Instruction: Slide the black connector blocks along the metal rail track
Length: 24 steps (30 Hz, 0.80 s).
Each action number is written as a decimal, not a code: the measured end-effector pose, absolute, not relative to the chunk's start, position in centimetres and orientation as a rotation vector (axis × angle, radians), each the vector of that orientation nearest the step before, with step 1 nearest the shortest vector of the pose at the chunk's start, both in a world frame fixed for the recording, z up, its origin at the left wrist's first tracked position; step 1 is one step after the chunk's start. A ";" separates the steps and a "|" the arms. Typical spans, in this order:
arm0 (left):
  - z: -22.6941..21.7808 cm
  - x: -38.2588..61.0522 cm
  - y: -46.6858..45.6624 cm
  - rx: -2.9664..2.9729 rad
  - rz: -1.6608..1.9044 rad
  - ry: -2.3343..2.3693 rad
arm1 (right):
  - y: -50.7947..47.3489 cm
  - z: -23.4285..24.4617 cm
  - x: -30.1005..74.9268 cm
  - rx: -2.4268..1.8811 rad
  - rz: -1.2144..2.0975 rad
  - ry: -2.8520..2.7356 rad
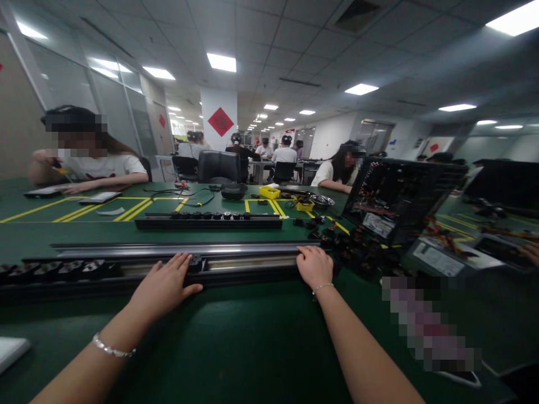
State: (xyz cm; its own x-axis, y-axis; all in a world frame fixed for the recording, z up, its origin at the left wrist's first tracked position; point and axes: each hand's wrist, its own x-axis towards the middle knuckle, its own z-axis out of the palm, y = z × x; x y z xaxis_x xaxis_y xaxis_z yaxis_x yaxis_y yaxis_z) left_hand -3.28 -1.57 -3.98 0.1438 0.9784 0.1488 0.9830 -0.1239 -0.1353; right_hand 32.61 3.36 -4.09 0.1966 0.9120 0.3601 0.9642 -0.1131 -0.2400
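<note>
A long black power strip housing with a silver rail (pixel 236 255) lies across the green table in front of me. My left hand (pixel 166 283) rests on its near edge with fingers stretched out, fingertips by a small black socket module (pixel 194 261) in the channel. My right hand (pixel 314 266) is curled over the right end of the strip, fingers bent down onto it. Several black socket modules (pixel 54 270) sit in the strip's left part.
A second black strip (pixel 208 221) lies further back. A pile of black modules (pixel 357 247) sits right of my right hand, with an open computer case (pixel 396 196) behind. Yellow bins (pixel 269 192) stand mid-table. Seated people work at the far left and right.
</note>
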 end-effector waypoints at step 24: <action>-4.9 -2.5 -1.4 -2.174 -0.132 -1.881 | 3.4 -4.3 32.6 -2.049 -0.176 -1.750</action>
State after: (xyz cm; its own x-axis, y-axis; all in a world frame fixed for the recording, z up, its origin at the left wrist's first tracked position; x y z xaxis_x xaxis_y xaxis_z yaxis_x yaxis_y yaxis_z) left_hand -2.53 -1.37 -4.91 0.1564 0.9584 0.2386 0.9823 -0.1258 -0.1386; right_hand 32.55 3.42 -4.26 0.1917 0.9086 0.3710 0.9643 -0.1040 -0.2436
